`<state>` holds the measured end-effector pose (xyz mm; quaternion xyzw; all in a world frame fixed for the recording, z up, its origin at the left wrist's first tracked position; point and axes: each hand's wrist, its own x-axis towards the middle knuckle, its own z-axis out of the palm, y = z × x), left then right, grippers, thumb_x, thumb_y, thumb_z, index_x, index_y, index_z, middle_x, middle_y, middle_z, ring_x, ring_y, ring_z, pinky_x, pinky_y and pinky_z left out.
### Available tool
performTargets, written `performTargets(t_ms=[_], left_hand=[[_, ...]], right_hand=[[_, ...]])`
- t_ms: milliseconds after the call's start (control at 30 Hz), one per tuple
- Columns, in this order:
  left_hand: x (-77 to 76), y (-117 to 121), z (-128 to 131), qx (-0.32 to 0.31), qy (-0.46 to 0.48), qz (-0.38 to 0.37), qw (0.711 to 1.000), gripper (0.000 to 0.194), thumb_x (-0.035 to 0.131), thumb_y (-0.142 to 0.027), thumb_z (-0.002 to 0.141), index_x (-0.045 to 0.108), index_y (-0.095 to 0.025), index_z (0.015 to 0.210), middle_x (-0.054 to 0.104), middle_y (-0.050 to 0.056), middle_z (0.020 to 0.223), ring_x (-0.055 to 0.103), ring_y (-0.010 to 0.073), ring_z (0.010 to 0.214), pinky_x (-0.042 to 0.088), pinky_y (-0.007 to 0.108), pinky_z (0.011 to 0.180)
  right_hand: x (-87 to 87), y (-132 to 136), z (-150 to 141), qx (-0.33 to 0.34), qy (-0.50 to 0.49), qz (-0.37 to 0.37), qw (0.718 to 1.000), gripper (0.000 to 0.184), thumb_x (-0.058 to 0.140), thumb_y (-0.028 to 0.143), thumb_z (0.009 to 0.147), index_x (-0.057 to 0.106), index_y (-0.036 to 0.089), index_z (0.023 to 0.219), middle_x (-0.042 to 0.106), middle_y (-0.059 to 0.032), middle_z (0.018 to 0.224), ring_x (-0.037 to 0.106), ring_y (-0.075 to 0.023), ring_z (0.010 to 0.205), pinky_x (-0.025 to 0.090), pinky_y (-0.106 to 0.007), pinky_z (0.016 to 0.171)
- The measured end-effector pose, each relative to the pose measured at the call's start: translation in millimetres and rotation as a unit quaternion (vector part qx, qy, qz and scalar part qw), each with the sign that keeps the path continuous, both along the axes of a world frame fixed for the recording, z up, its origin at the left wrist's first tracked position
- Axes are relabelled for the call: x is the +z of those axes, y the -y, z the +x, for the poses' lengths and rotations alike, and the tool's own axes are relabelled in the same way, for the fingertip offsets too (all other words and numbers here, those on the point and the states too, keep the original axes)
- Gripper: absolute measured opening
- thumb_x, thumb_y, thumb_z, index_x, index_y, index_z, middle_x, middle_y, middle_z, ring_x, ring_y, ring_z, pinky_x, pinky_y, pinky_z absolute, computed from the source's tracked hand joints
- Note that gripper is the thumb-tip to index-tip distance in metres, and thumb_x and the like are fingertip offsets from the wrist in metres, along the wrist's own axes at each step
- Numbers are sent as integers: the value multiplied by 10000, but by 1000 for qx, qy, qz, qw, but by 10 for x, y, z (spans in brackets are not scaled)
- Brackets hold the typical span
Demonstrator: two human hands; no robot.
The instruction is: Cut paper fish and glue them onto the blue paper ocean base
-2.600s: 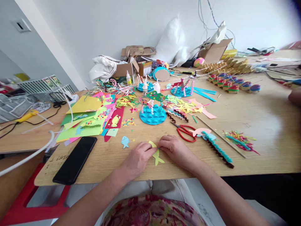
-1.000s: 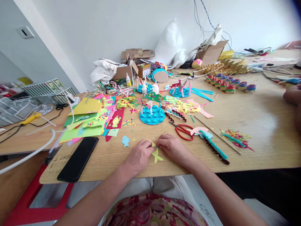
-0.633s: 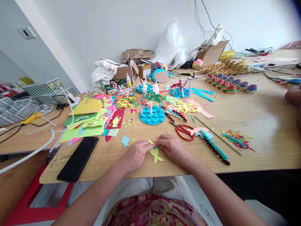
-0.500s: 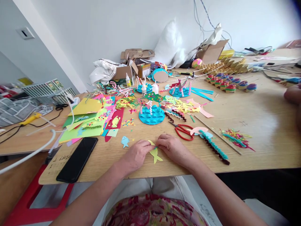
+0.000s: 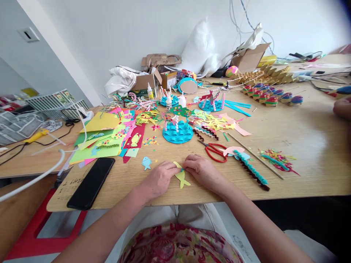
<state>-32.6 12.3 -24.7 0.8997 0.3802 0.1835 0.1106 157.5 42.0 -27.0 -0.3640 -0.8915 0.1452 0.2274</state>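
Almost nothing has changed in the last seconds: the left hand (image 5: 160,178) and the right hand (image 5: 202,170) stay together on the yellow paper fish (image 5: 181,176), fingertips pinching its upper end, so the fine work on it seems to continue. The fish lies flat near the front edge of the table (image 5: 301,138). A little farther are red scissors (image 5: 216,150) and a blue paper disc (image 5: 177,132). At the back, open cardboard boxes (image 5: 153,81) stand; their content I cannot see.
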Motion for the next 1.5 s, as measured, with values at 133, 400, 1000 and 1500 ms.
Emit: performTargets(t_ms=[133,400,1000,1500], left_hand=[[-19,-2,-39,-8,10,2,1000,430,299,-6,835,532,-192,1145,593,54,1056,525,170,997,449,337,869],[-4,19,36,2,-21,4,1000,298,353,-113,890,576,-170,1079,586,61,1001,511,177,963,451,314,834],[-10,14,91,17,-37,13,999,273,368,-61,867,615,-149,945,545,52,888,485,182,887,435,300,787],[-86,-50,-14,-17,21,8,1000,372,333,-24,840,620,-174,1024,580,59,939,515,170,914,445,302,828]], right_hand=[[3,-1,-6,-3,-2,0,1000,220,467,83,815,655,160,732,595,-59,743,535,-142,750,404,-246,676],[-2,-4,0,-4,5,-5,1000,215,465,84,817,652,157,741,591,-58,756,526,-142,755,396,-246,679],[40,20,-15,-7,29,0,1000,197,472,82,801,648,155,751,595,-57,771,525,-145,764,395,-251,694],[7,-10,16,17,60,39,997,193,457,119,823,644,168,818,573,-57,796,509,-153,800,377,-268,734]])
